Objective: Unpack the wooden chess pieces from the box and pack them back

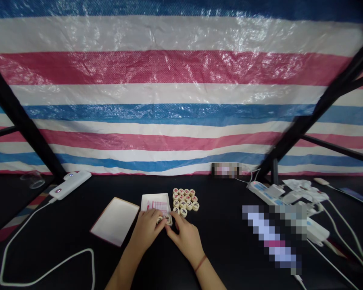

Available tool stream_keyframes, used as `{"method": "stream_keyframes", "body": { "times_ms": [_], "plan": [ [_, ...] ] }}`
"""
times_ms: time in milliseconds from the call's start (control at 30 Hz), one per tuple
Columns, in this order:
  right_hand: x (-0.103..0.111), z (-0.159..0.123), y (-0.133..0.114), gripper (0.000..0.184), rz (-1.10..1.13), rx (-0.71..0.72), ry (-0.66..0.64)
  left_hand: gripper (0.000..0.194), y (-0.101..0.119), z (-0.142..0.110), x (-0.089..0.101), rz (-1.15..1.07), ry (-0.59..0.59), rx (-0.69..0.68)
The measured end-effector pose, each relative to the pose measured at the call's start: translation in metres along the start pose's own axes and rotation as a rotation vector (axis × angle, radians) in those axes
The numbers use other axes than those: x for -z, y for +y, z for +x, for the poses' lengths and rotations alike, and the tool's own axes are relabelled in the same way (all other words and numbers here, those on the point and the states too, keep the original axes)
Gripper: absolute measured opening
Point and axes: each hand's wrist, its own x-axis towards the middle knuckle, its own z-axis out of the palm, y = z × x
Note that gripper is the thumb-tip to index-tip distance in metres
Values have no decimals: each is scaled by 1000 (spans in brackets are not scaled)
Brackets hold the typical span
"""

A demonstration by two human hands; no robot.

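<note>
A shallow white box [156, 197] sits on the black table with a printed red-and-white sheet [157, 205] inside. Chinese chess pieces [167, 218] lie along its near edge. Over that edge my left hand [149, 226] bends its fingers, closed around a chess piece that they partly hide. At the box's near right corner, the thumb and forefinger of my right hand [186, 237] press against the wall. Several more round cream pieces [186, 197] with red or black characters stand in rows just right of the box.
Left of the box lies its open lid [116, 219], inside up. A white power strip [71, 185] with a looping cable is at far left. Another power strip [266, 193], with plugs and cables, occupies the right side. Striped sheeting [181, 141] hangs behind, between black frame bars [308, 125].
</note>
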Motion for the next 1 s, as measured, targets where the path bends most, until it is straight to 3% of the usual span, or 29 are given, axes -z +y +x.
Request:
{"method": "stream_keyframes", "body": {
  "times_ms": [167, 400, 1000],
  "plan": [
    [-1, 0, -2, 37, 127, 12, 32, 11, 3, 1, -1, -200, 73, -46],
    [2, -3, -4, 24, 276, 82, 34, 11, 7, -1, -8, -474, 78, 52],
    [-1, -3, 0, 23, 408, 117, 70, 12, 8, 1, -9, -582, 96, 81]
  ]
}}
